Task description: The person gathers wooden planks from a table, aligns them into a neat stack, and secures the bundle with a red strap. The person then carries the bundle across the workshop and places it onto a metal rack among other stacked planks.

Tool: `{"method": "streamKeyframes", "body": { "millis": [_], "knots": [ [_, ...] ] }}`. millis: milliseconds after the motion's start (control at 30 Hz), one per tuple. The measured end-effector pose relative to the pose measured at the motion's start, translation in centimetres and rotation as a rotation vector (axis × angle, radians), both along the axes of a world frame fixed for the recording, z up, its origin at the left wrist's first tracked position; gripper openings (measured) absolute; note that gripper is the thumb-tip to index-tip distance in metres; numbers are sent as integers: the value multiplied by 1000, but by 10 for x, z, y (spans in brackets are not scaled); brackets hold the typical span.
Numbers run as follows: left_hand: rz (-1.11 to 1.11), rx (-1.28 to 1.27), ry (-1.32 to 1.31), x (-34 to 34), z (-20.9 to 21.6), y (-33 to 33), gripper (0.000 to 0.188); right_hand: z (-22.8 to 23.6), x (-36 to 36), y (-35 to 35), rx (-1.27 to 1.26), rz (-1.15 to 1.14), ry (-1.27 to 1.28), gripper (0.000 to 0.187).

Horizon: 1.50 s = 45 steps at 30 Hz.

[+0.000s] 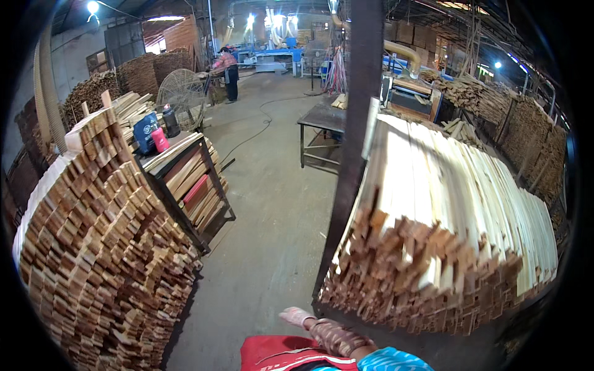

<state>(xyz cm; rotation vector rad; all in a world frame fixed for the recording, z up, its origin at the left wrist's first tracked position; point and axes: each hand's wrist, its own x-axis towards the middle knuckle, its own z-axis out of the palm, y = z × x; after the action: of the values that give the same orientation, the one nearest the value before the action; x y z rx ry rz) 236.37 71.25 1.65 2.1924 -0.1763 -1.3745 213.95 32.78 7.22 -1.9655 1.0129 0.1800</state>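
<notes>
My right hand [297, 317], in a pale pinkish glove, reaches across the front of my red apron [281, 351] at the lower edge. A brown patterned sleeve cover [339, 337] runs up that forearm to a blue striped sleeve [393, 360]. The fingers look loosely stretched and slightly smeared, with nothing visible in them. Nearest to it on the right is a tall stack of pale wooden strips [433, 247], which the hand does not touch. My left hand is out of view.
Another wood stack [111, 241] rises on the left, beside a rack [213, 179] bearing bottles and a blue bag [146, 131]. A dark post [362, 93] stands at the right stack. Further off are a metal table [318, 117], a floor cable [266, 117], a fan [180, 93] and a person [229, 74].
</notes>
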Motion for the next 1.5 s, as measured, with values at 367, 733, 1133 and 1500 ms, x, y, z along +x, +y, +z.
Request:
{"method": "streamKeyframes", "body": {
  "millis": [367, 733, 1133, 1500],
  "knots": [
    [-425, -124, 0, 227, -19, -348, 18, -135, 60, -167, 45, -502, 318, 42],
    [-98, -343, 65, 376, 46, -835, 9, -93, 82, -292, 80, -535, 322, 40],
    [-914, -134, 4, 353, 9, -917, 31, -132, 102, -558, 57, -662, 257, 48],
    [-1041, -185, 21, 315, -1, -1165, 34, -130, 114, -746, -71, -397, 254, 28]
  ]
}}
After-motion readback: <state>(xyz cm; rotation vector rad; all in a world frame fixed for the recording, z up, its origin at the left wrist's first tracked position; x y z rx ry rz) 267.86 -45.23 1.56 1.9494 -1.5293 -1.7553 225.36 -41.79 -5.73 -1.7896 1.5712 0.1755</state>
